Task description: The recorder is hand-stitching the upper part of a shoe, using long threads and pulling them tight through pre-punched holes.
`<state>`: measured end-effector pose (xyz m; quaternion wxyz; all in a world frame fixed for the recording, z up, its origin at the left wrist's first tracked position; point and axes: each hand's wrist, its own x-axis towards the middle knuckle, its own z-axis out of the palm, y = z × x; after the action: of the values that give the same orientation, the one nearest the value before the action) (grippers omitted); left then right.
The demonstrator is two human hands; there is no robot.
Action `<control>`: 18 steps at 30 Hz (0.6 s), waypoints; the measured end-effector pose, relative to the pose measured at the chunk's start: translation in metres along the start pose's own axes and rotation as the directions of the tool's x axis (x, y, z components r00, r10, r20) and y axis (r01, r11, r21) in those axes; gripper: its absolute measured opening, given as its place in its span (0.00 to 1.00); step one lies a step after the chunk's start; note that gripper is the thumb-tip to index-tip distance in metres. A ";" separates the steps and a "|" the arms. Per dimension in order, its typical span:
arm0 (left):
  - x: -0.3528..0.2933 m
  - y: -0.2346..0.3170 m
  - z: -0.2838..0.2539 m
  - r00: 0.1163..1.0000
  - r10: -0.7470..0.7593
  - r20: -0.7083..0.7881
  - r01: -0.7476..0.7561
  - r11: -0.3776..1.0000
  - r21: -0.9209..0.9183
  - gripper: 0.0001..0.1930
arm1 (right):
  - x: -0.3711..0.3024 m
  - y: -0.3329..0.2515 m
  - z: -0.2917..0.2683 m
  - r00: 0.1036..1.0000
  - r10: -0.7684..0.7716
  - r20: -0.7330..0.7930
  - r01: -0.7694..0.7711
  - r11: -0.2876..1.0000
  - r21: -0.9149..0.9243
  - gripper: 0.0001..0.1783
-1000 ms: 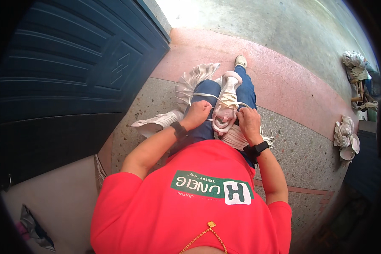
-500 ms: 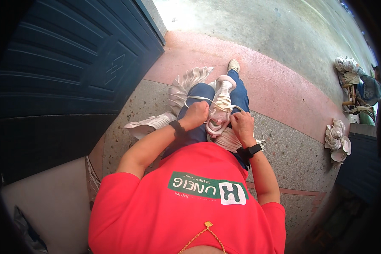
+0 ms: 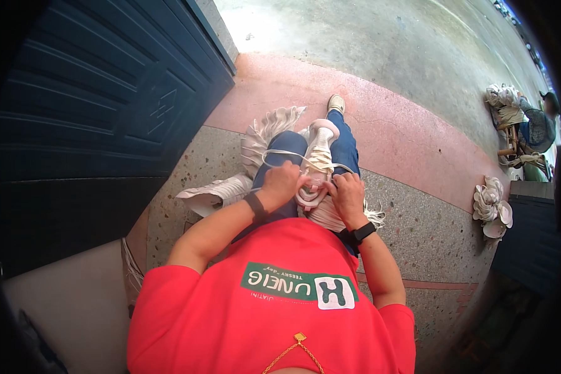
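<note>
Pale pink and white shoe [image 3: 320, 156] on the lap, between and just beyond the two hands, lengthwise to the body; pink-rimmed end far from the fingers, looped end right at them.

Left hand [image 3: 282, 184]: fingers bent, tips at the shoe's near left edge. Right hand [image 3: 348, 194]: fingers curled in, tips at the near right edge. Both grips partly hidden; cannot tell whether either is closed on a lace or on the shoe's edge.

White lace [image 3: 285, 152]: threaded through the shoe's middle, just beyond the fingertips; one slack loop bows out over the knee beyond the left hand, another stretch runs out above the right hand.

Under and around the grip: blue jeans [image 3: 288, 143]. Dark band [image 3: 254, 205] behind the left hand, black watch [image 3: 363, 232] behind the right. Pleated white stack [image 3: 271, 128] beyond the left hand; second stack [image 3: 221, 192] to its left. More pale strips [image 3: 325, 215] just below the right hand.

Farther out: red shirt [image 3: 230, 324] nearer the body than both hands; dark blue door [image 3: 93, 106] well left; white pile [image 3: 492, 209] well right, on speckled floor [image 3: 411, 199].
</note>
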<state>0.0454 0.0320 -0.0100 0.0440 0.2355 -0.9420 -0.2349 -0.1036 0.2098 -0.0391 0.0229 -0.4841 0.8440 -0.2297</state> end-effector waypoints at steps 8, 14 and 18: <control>0.008 0.004 0.003 0.965 0.259 -0.038 -0.247 0.950 0.188 0.05 | 0.009 0.005 0.004 0.980 -0.162 0.119 0.170 0.984 -0.058 0.04; 0.019 0.017 -0.006 0.896 0.420 0.144 -0.442 0.814 0.376 0.05 | 0.020 -0.002 0.006 0.949 -0.216 0.227 0.254 0.955 -0.152 0.02; 0.021 0.004 0.001 0.820 0.551 0.153 -0.571 0.774 0.273 0.06 | 0.021 -0.001 0.007 0.941 -0.180 0.285 0.232 0.960 -0.159 0.02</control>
<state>0.0249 0.0259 -0.0098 0.0448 -0.0599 -0.9948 -0.0694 -0.1125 0.1893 -0.0410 0.0663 -0.5966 0.7956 -0.0815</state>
